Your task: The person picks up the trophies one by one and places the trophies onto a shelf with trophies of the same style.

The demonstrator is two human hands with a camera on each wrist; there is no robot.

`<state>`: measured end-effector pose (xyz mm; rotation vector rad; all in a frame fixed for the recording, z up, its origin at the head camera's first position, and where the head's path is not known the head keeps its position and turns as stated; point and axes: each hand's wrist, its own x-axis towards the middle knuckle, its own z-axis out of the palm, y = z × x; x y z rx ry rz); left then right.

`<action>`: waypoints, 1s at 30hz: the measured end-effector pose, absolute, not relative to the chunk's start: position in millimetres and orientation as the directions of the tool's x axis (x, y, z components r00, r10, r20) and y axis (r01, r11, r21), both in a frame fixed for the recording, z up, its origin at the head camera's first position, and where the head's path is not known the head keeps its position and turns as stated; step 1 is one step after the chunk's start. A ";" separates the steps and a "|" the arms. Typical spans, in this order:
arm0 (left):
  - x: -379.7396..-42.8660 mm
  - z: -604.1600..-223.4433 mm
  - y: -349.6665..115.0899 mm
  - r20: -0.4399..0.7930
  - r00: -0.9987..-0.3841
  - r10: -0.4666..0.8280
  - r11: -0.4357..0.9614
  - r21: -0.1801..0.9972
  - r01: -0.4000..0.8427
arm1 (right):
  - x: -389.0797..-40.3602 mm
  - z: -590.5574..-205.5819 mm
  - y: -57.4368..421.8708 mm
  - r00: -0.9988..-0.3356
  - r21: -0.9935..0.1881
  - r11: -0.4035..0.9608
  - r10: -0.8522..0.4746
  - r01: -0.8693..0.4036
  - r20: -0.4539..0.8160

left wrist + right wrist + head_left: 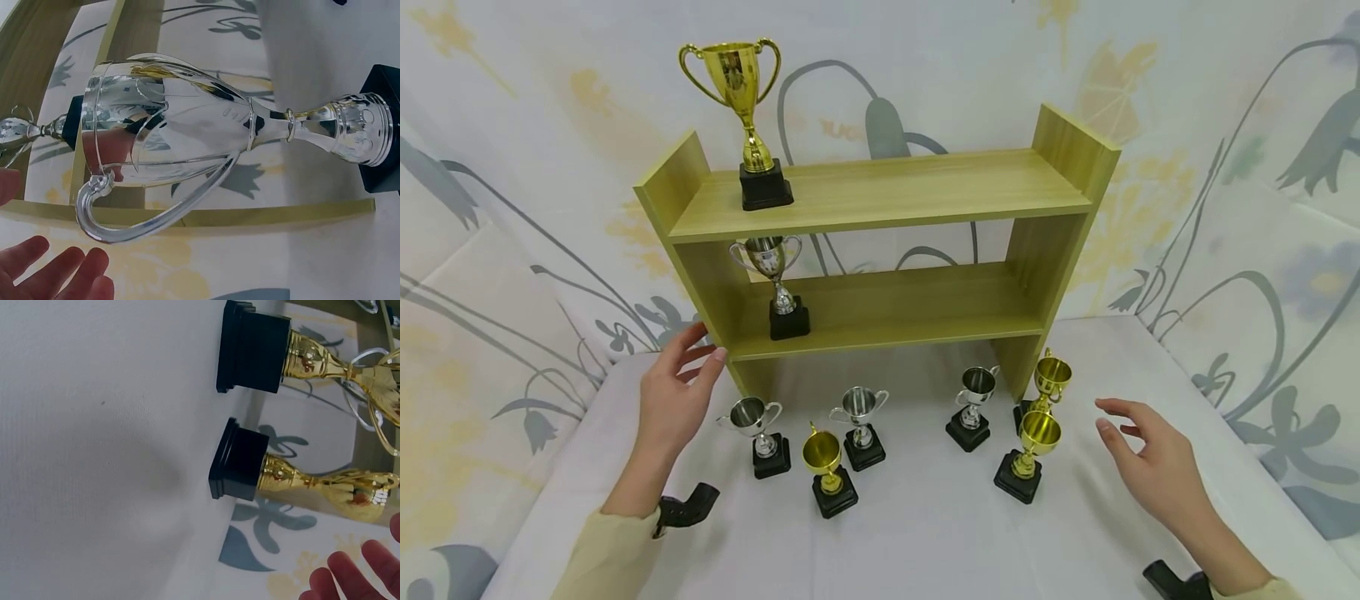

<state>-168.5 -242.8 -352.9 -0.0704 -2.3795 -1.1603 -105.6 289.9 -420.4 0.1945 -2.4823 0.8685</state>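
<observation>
My left hand (672, 400) is raised beside the left side panel of a wooden shelf (895, 308), fingers loosely bent and holding nothing. Just right of it on the table stands a small silver trophy cup (748, 414) on a black base, which looms large in the left wrist view. My right hand (1161, 471) hovers over the table's right side with relaxed fingers and nothing in them. Nearest to it are a front gold trophy cup (1040, 433) and a rear gold trophy cup (1052, 375), both upright by the shelf's right leg.
A large gold trophy (737, 79) stands at the top board's left end, with a silver trophy (768, 260) on the board below. Between the hands, a gold cup (822, 452), a silver cup (859, 405) and another silver cup (978, 385) stand on the white tablecloth (917, 533).
</observation>
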 end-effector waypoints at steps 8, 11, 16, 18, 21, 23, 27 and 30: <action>-174.2 -350.9 -237.7 0.446 -0.882 -0.152 0.641 0.724 0.255 | -104.6 -420.6 282.8 -0.894 -0.613 0.741 0.039 -0.274 0.446; -175.7 -351.0 -236.5 0.462 -0.875 -0.147 0.648 0.713 0.268 | -104.5 -420.2 279.1 -0.896 -0.622 0.731 0.032 -0.280 0.442; -179.0 -352.2 -236.5 0.495 -0.855 -0.153 0.662 0.694 0.283 | -104.2 -418.4 274.4 -0.908 -0.632 0.727 0.028 -0.268 0.417; -180.5 -352.7 -236.7 0.512 -0.846 -0.147 0.666 0.684 0.298 | -104.0 -418.1 273.2 -0.912 -0.634 0.727 0.027 -0.262 0.408; -183.2 -353.0 -236.6 0.532 -0.836 -0.135 0.677 0.666 0.315 | -103.6 -418.8 271.7 -0.917 -0.639 0.724 0.026 -0.258 0.399; -185.2 -353.6 -236.6 0.528 -0.840 -0.128 0.684 0.660 0.311 | -103.2 -419.0 270.7 -0.919 -0.639 0.727 0.029 -0.251 0.394; -188.3 -357.0 -237.1 0.503 -0.856 -0.124 0.691 0.663 0.289 | -103.5 -420.2 269.7 -0.924 -0.637 0.734 0.034 -0.236 0.381; -189.3 -358.0 -235.6 0.490 -0.863 -0.127 0.697 0.663 0.274 | -104.6 -420.8 270.1 -0.923 -0.635 0.736 0.035 -0.236 0.383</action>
